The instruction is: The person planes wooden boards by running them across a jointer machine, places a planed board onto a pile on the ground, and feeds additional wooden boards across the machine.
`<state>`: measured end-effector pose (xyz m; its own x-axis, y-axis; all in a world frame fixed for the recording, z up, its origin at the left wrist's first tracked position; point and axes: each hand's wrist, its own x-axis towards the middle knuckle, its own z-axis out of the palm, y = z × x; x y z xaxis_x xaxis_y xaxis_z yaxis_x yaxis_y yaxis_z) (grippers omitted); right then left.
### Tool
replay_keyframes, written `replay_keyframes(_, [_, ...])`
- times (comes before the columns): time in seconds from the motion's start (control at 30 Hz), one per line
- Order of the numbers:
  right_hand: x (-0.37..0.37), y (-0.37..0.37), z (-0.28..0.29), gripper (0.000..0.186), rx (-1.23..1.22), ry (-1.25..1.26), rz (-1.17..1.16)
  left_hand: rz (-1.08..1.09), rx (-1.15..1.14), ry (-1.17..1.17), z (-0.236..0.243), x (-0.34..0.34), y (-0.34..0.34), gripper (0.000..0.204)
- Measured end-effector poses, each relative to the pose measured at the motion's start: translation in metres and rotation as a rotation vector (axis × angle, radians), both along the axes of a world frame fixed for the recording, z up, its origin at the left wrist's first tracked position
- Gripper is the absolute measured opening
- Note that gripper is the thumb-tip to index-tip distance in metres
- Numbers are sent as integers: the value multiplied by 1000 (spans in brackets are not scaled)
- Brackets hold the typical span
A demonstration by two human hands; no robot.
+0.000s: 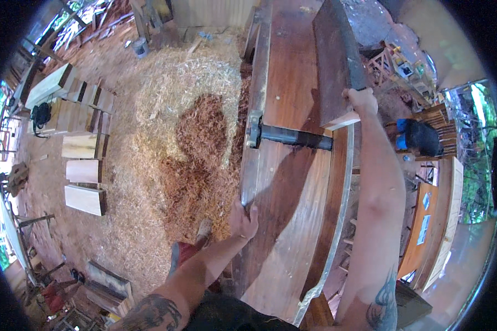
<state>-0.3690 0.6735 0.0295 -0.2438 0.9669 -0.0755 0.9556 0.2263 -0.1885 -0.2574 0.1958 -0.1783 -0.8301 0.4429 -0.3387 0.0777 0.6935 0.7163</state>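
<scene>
A long wooden machine table [292,231] runs away from me, with a dark cylinder [295,137] set across it like a jointer's cutter head. Beyond that cylinder, a thick dark wooden board [337,66] stands on its edge along the table's right side, its pale cut end toward me. My right hand [363,101] is closed on the top near corner of this board, with the arm stretched forward. Down at the table's left edge, my left hand [243,220] grips the rim; some of its fingers are hidden.
Wood shavings [199,127] are heaped on the floor left of the table, and my shoe [204,227] stands among them. Farther left lie several cut timber blocks [84,171]. On the right are a dark blue chair [419,137] and an orange wooden panel [419,231].
</scene>
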Motion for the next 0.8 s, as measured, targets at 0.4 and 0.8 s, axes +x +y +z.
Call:
replay_keyframes(0.4, [59,-191,66,80,65,-12,277,79,11,-13,3,2,-1,84])
replay_keyframes(0.8, [436,-585,52,82,-323,8,185,298,598,-372,43,-128,-165,67])
